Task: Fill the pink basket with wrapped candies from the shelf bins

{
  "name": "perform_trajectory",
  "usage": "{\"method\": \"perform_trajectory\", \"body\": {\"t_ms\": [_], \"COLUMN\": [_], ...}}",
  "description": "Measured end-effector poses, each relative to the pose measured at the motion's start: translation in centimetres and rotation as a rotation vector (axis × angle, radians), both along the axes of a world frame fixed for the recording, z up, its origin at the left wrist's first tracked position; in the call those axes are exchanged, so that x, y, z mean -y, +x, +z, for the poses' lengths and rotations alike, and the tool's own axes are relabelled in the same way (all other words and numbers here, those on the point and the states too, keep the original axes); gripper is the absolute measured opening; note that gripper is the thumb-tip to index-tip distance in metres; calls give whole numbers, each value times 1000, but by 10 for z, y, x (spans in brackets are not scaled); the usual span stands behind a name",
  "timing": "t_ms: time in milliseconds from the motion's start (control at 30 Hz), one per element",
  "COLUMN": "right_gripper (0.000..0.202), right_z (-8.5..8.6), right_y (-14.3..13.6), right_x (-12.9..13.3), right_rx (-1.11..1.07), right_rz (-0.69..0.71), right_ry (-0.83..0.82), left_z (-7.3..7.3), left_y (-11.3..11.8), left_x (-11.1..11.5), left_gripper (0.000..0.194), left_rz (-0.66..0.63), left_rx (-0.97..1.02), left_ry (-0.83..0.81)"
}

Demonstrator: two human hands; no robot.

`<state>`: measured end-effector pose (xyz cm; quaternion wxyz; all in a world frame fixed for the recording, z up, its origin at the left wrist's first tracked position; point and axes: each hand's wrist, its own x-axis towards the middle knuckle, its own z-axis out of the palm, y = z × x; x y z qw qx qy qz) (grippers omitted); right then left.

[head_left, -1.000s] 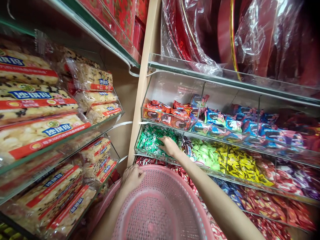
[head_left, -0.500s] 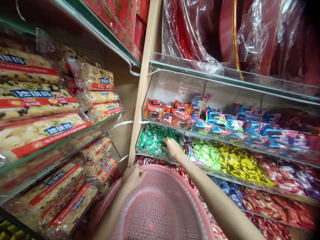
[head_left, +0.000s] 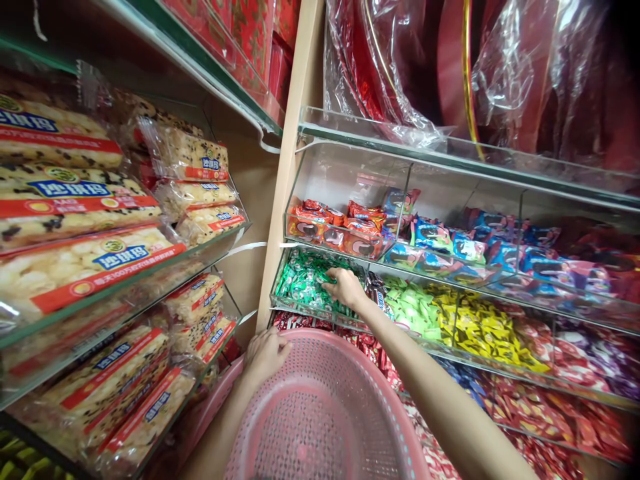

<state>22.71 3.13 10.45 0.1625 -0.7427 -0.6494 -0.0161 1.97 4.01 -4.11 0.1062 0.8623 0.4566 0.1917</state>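
My left hand (head_left: 267,353) is closed over the rim of a pink perforated basket (head_left: 320,373), at its upper left. The inside of the basket shows no items. Above the basket, my right hand (head_left: 346,288) reaches into a clear bin of green-wrapped candies (head_left: 303,277). Its fingers are bent together at the candies, and what they pinch, if anything, is too small to make out.
Light green packets (head_left: 413,307) and yellow packets (head_left: 490,333) fill bins to the right. Red and blue snacks (head_left: 433,233) sit on the shelf above. Packaged bars (head_left: 115,257) crowd glass shelves at the left. A wooden post (head_left: 284,167) stands between the shelf units.
My right hand has shifted very slightly right and up among the green candies, its fingers still bent. My left hand and the basket have stayed in place.
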Motion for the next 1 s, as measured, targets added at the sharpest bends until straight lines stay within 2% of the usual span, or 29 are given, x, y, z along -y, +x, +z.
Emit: {"method": "perform_trajectory", "body": {"t_ms": [100, 267, 567, 667, 733, 833, 933, 1000], "right_gripper": [31, 28, 29, 30, 35, 43, 44, 41], "right_z": [1, -10, -15, -14, -11, -5, -11, -28], "right_y": [0, 1, 10, 6, -1, -15, -26, -27], "right_x": [-6, -12, -27, -24, -14, 14, 51, 74], "right_rx": [-65, -141, -526, -710, -833, -965, -993, -978], "right_rz": [0, 18, 0, 47, 110, 196, 296, 398], "right_ry": [25, 59, 251, 296, 296, 223, 5, -195], "left_z": [0, 3, 5, 5, 5, 7, 8, 9], "left_y": [0, -1, 0, 0, 0, 0, 0, 1], "left_x": [0, 1, 2, 2, 2, 3, 3, 3], "left_gripper": [35, 35, 36, 36, 35, 33, 36, 34], "left_rz": [-2, -2, 12, 16, 20, 14, -10, -9], "left_rx": [4, 3, -6, -13, -21, -26, -27, -23], "left_ry": [3, -9, -13, -20, -21, 1, -7, -19]}}
